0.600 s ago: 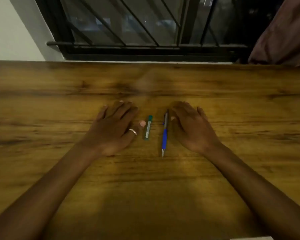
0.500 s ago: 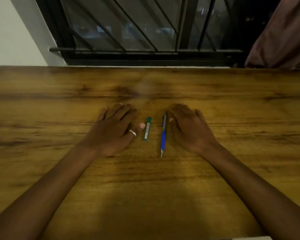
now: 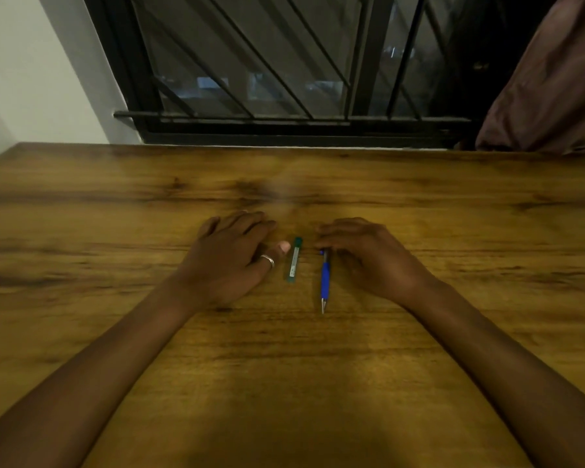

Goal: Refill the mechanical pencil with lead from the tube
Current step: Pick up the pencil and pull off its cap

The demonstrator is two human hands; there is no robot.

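A blue mechanical pencil point(image 3: 324, 282) lies on the wooden table point(image 3: 284, 366), its metal tip pointing toward me. Just to its left lies a thin green lead tube point(image 3: 294, 260), parallel to it. My left hand point(image 3: 232, 260) rests flat on the table, a ring on one finger and the thumb tip almost touching the tube. My right hand point(image 3: 368, 256) is arched to the right of the pencil. Its fingers curl over the pencil's far end and hide it. The pencil still lies flat on the wood.
The table's far edge meets a wall under a black barred window point(image 3: 284, 79). A brownish curtain point(image 3: 554, 79) hangs at the far right, and a pale wall point(image 3: 31, 79) stands at the left.
My right hand has lifted from flat and slid left, so its fingers now cover the pencil's far end. The left hand, tube and pencil have stayed put; the view tilted up slightly.
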